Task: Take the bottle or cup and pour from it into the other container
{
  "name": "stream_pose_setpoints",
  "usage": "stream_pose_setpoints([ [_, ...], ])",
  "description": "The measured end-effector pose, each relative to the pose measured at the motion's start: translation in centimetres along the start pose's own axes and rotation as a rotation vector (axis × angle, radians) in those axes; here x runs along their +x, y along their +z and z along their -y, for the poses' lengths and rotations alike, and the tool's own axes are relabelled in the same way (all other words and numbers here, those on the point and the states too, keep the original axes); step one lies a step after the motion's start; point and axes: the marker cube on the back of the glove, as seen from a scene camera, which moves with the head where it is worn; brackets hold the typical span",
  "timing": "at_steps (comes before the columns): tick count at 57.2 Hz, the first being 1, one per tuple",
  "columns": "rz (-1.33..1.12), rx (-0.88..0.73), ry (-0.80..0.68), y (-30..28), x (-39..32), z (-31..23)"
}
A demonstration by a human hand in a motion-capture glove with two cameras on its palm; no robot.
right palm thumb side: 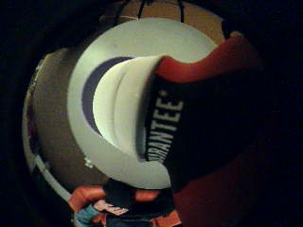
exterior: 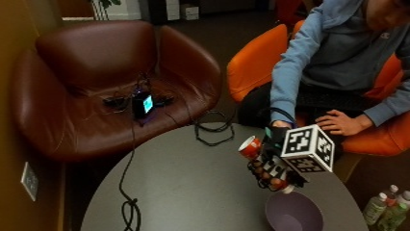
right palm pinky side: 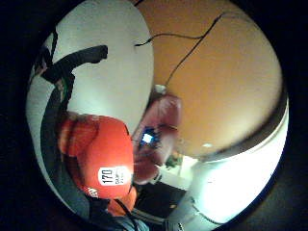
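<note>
Bench [exterior: 192,192]: round, grey; a black cable lies across its near side.
Right hand [exterior: 272,166]: gloved in black, raised above the bench just beside the bowl.
Grip: fingers curled round the cup, which they hold off the bench.
Cup [exterior: 250,147]: red outside with a white rim and white inside; held tilted, its mouth turned away from the bowl. In the thumb side palm view its dark printed wall and white rim [right palm thumb side: 128,104] stand close before the palm.
Bowl [exterior: 295,211]: purple, open side up, standing on the bench by its edge, just beneath and beside the hand; not touching the cup.
Other hand [exterior: 342,122]: bare, resting on the person's lap.
Brown chair [exterior: 96,86]: leather, beside the bench; a small device with a lit screen [exterior: 143,103] lies on its seat.
Bottles [exterior: 384,204]: on the floor past the bench edge.
</note>
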Motion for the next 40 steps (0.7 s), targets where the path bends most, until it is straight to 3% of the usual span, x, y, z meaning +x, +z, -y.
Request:
stream_pose_setpoints([
  [11,-0.272,0.004,-0.002,-2.1,-3.5,-0.1],
  [40,-0.291,0.008,0.011,-3.4,-6.2,-0.9],
])
